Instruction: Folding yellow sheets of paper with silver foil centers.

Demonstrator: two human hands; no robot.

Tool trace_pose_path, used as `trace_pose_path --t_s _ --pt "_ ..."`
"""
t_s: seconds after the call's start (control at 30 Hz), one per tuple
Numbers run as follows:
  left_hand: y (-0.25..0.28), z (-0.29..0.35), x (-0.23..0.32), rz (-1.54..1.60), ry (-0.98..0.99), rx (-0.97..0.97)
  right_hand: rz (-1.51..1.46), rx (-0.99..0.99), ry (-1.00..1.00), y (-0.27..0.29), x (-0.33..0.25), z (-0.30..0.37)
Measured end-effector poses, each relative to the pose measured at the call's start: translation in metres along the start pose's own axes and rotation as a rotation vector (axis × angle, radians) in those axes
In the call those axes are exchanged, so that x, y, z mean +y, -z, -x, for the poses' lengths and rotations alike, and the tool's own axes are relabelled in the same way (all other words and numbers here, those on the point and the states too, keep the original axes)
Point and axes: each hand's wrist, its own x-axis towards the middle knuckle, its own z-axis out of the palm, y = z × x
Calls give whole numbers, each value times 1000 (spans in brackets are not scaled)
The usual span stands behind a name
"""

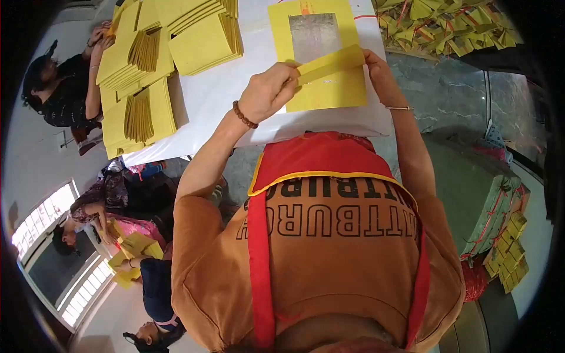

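Observation:
A yellow paper sheet [353,26] with a grey, silvery rectangle [315,32] and orange print lies flat on the white-covered table in front of me. Across it runs a narrow folded band of yellow paper [331,66], tilted up to the right. My left hand [268,91] pinches the band's left end, thumb and fingers closed. At its right end, my right hand [379,73] grips the corner between thumb and fingers. Whether the band belongs to the same sheet or to another one on top, I cannot tell.
Stacks of folded yellow paper [203,47] stand on the table's [256,35] left side. A heap of yellow paper pieces [447,26] lies beyond its right edge. Several people sit at left, one with hands at the stacks. A green wrapped bale [465,188] stands at right.

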Motion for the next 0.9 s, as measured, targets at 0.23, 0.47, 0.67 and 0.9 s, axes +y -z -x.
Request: trace_pose_path --t_s 0.23,0.47,0.67,0.9 --pt "-13 -1 -4 -232 -280 -35 384 152 78 -22 -14 0" --pt "-11 -1 6 -300 -259 -180 383 111 90 -14 -10 -2" --pt "-4 -5 1 -199 -287 -178 361 113 80 -18 -12 -2" --pt "-5 -5 2 -133 -254 -8 278 -49 157 -2 -11 -2"
